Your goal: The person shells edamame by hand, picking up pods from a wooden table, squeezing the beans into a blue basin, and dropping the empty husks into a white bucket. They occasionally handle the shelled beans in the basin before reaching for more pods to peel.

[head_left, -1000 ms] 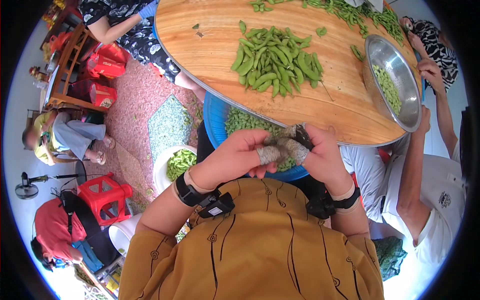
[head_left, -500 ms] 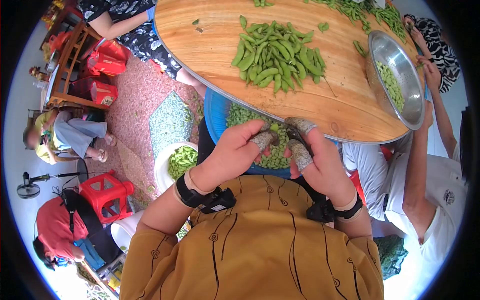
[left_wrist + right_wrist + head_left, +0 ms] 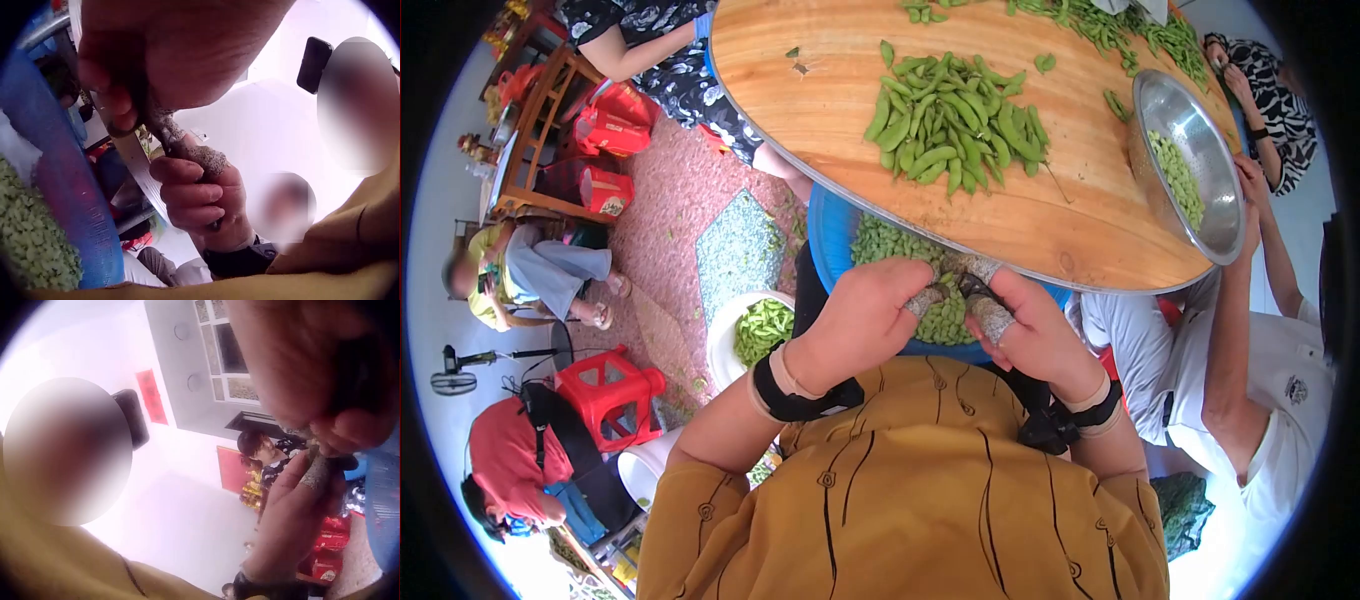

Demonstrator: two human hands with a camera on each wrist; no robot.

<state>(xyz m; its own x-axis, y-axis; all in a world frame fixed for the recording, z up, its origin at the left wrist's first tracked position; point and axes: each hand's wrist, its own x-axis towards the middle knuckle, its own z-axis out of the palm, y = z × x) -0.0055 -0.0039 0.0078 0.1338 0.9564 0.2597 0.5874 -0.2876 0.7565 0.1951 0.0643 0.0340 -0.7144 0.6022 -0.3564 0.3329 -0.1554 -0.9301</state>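
Observation:
My left hand and right hand meet over a blue plastic basin of shelled green beans. Grey wraps cover the thumb and forefinger tips of both. The right fingers curl around a dark slim tool, whose far end points at the left fingertips; its exact kind I cannot tell. My left thumb and forefinger pinch a green bean pod, mostly hidden behind the fingers. In the left wrist view the right hand faces the camera, its fingers folded over the tool.
A wooden round table overhangs the basin and bears a pile of pods and a steel colander of beans. At the left stand a white bucket of pods and a red stool. People sit around.
Half a second ago the hands were apart, with a bit of green at the left fingertips. Now the fingertips are together again above the basin.

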